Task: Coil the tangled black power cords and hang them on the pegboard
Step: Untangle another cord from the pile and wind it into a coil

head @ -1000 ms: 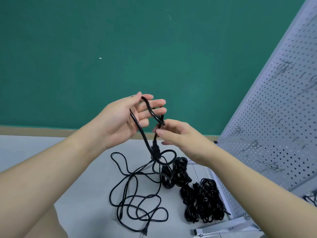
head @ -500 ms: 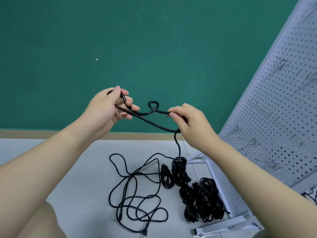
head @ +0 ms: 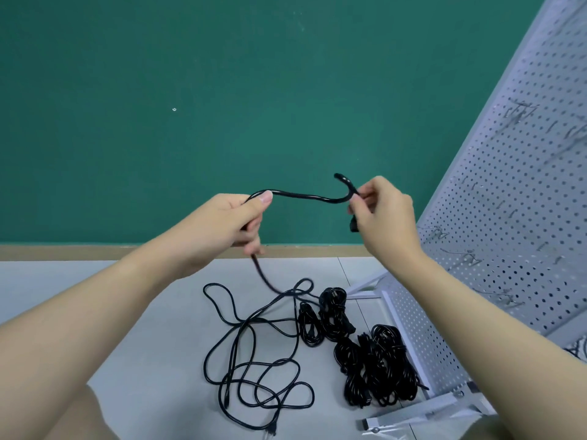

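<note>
black power cord (head: pixel 305 196) stretches between left hand (head: pixel 222 230) and right hand (head: pixel 384 214), each grip clenched around it.

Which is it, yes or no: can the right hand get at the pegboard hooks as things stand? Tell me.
Probably yes. The pegboard stands just beyond the right hand, its hooks close by with nothing between, but that hand grips the cord.

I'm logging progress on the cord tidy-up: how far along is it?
Early. Done: several bundled cords lie on the floor, none on the pegboard, whose hooks look bare. In hand: the left hand and right hand stretch one cord. Left: coil its loose tangle, then hang everything.
</note>
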